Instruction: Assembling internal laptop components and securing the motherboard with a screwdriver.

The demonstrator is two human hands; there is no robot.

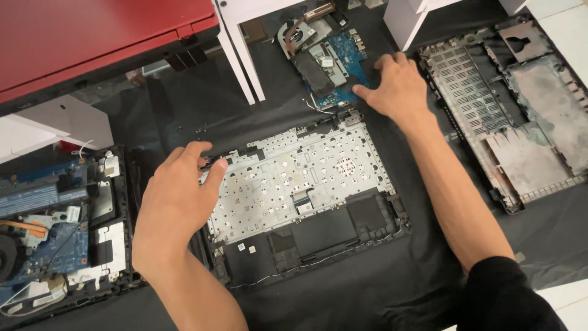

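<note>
Left hand [177, 199]: we see it resting on the left edge of the stripped laptop palmrest [300, 196], fingers curled over its upper corner.
Right hand [395, 86]: spread flat, thumb touching the blue motherboard [331, 58].
Surface: we note a black cloth [343, 294].
Nearby: bottom cover [514, 116] right; opened laptop [61, 227] left; red lid [92, 37] above.

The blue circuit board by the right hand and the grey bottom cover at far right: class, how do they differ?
The blue circuit board is small, crowded with components and a copper heat pipe; the grey bottom cover is larger, a dusty hollow shell with vent slots. The right hand touches the circuit board; the bottom cover lies untouched. Both rest on the black cloth.
</note>
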